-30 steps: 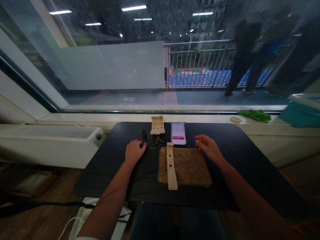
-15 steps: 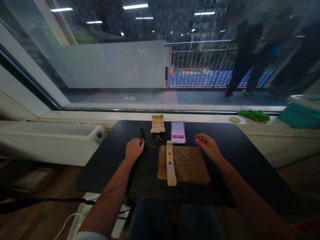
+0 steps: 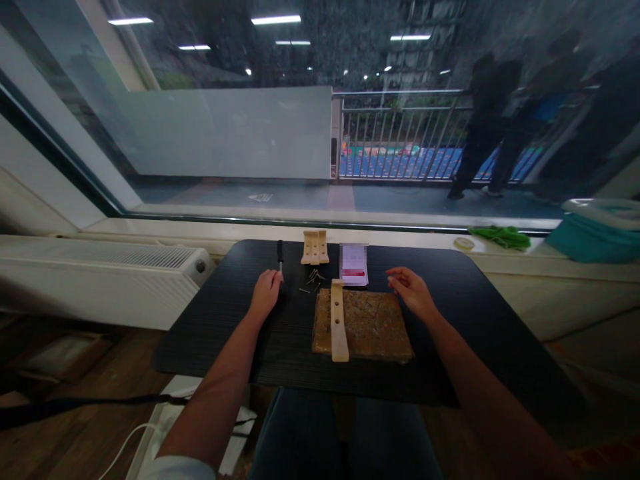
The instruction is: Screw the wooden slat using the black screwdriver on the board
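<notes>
My left hand [image 3: 266, 292] rests on the black table [image 3: 225, 320] with its fingers curled together at the near end of a black-handled screwdriver [image 3: 280, 253], pinching its shaft. My right hand [image 3: 410, 292] hovers with loosely spread fingers, holding nothing, just past the far right corner of a brown board [image 3: 373, 325]. A pale wooden strip with holes [image 3: 339, 321] lies lengthwise on the board's left side. Several small screws [image 3: 313, 280] are scattered between my hands.
A bundle of wooden pieces [image 3: 315, 248] and a white packet [image 3: 354, 264] lie at the table's far edge. A radiator [image 3: 100, 267] stands at the left. The window sill holds a tape roll [image 3: 464, 244], green material [image 3: 500, 235] and a teal tub [image 3: 600, 233]. People [image 3: 483, 120] stand outside the glass.
My left hand has slid forward and the screwdriver now points further away, with more of its handle showing. The right hand has barely moved. The view shifted slightly.
</notes>
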Tool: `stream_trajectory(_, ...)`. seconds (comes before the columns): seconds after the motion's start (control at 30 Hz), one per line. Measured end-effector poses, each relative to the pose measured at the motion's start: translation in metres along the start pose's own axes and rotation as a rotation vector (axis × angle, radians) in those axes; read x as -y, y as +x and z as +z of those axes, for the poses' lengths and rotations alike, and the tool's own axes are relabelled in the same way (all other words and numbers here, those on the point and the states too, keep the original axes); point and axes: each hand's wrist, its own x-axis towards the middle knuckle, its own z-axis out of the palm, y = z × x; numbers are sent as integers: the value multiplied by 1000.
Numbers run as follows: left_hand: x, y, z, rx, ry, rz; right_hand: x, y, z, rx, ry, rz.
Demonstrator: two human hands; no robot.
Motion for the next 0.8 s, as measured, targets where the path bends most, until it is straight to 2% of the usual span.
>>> stream_trajectory(0.13, -11, -3, -5, -53, -104, 106, 8, -2, -1, -25, 12, -25)
stream_trajectory(0.37, -50, -12, -26, -79, -189, 344, 34, -11, 1, -9, 53, -98)
stream_trajectory(0.47, -67, -11, -34, -70, -161, 487, 50, -13, 6, 54, 86, -126)
stream_trajectory(0.67, -99, -2, -40, -41, -63, 643, 78, -14, 22, 195, 164, -166)
stream_trajectory(0.8, -119, 4, -39, 9, -40, 722, 84, -16, 35, 335, 403, -155)
